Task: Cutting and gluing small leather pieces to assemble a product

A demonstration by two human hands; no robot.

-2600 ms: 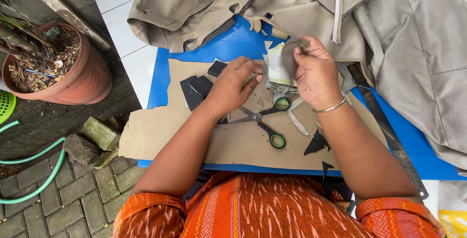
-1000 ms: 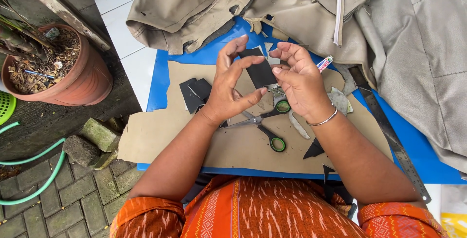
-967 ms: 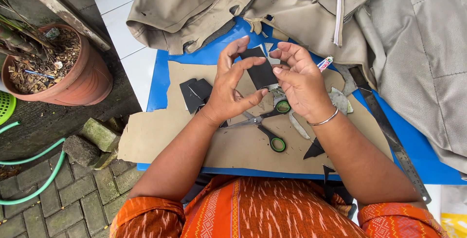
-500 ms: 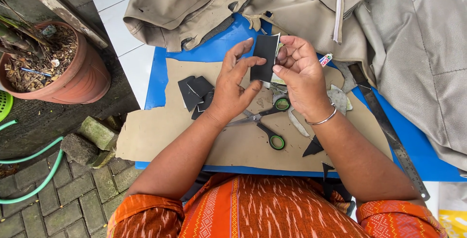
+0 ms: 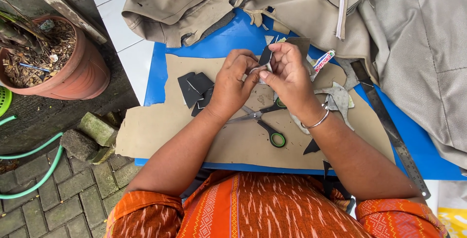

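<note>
Up above the desk [image 5: 233, 41], both hands meet: the left hand [image 5: 234, 84] and right hand [image 5: 288, 76] pinch a small black piece [image 5: 265, 55] between their fingers [image 5: 273, 48], edge-on, held over the green-handled scissors [image 5: 265, 121] on brown paper [image 5: 160, 126].

**Count of items on and around the blue table**

Two hands are working at centre: one left hand [image 5: 232, 83] and one right hand [image 5: 287, 75], sharing one small black piece [image 5: 265, 55] at 12 o'clock. One pair of scissors [image 5: 262, 121] with green-lined handles is lying at 6 o'clock of the hands. One stack of black cut pieces [image 5: 194, 89] is sitting at 9 o'clock; its exact number cannot be told. One metal ruler [image 5: 394, 136] is lying at 4 o'clock. One terracotta pot [image 5: 80, 70] is standing at 9 o'clock, far out. One green hose [image 5: 36, 167] is curling at 8 o'clock.
</note>
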